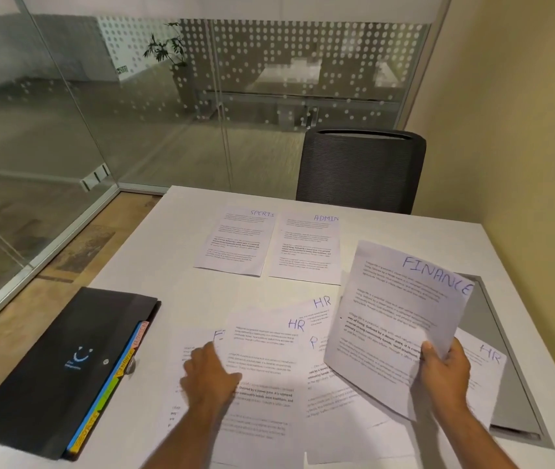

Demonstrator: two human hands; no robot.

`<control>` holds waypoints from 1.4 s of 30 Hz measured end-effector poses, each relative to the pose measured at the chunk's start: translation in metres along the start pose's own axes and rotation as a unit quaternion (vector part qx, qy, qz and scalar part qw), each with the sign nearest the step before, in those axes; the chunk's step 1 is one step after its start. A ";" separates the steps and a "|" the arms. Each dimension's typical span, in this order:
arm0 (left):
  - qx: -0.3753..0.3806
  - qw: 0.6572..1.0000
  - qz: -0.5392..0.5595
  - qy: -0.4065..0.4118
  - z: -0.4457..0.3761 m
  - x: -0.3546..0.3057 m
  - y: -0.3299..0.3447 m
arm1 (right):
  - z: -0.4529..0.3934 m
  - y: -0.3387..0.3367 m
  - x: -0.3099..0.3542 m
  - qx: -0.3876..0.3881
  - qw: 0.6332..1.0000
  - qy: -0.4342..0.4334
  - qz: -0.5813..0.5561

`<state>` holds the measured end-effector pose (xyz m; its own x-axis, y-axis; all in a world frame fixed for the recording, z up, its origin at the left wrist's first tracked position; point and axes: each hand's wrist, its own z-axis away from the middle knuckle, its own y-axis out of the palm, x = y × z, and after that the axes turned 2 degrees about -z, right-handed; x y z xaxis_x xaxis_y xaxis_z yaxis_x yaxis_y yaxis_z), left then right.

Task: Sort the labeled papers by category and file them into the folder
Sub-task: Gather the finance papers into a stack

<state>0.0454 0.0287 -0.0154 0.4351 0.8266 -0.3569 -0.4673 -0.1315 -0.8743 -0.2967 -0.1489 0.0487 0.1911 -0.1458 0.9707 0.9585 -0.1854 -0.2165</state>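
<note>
My right hand grips a sheet labeled FINANCE by its lower right edge and holds it tilted above the desk. My left hand rests on a loose spread of papers, at the left edge of a sheet marked HR. Other HR sheets lie fanned under and around it, and one pokes out at the right. A SPORTS sheet and an ADMIN sheet lie flat side by side farther back. The black folder with colored tabs lies closed at the left.
The white desk has a grey cable tray cut-out at its right side, partly under the papers. A black mesh chair stands behind the desk. Glass walls run along the left and back, with a beige wall at right.
</note>
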 end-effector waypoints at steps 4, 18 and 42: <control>0.030 0.997 -0.003 -0.069 -0.016 0.020 -0.004 | -0.005 -0.012 -0.004 -0.030 0.999 0.019 -0.001; 0.130 0.962 0.228 0.077 0.002 0.005 0.019 | -0.001 -0.007 0.000 -0.034 0.999 0.039 0.001; 0.006 0.988 0.033 -0.153 -0.031 0.055 -0.029 | -0.007 -0.012 0.013 -0.044 0.999 0.009 0.021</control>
<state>0.1066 0.0606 -0.0200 0.1514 0.9433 -0.2954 -0.4966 -0.1858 -0.8478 -0.3073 -0.1559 0.0635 0.2265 -0.1730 0.9585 0.9273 -0.2629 -0.2665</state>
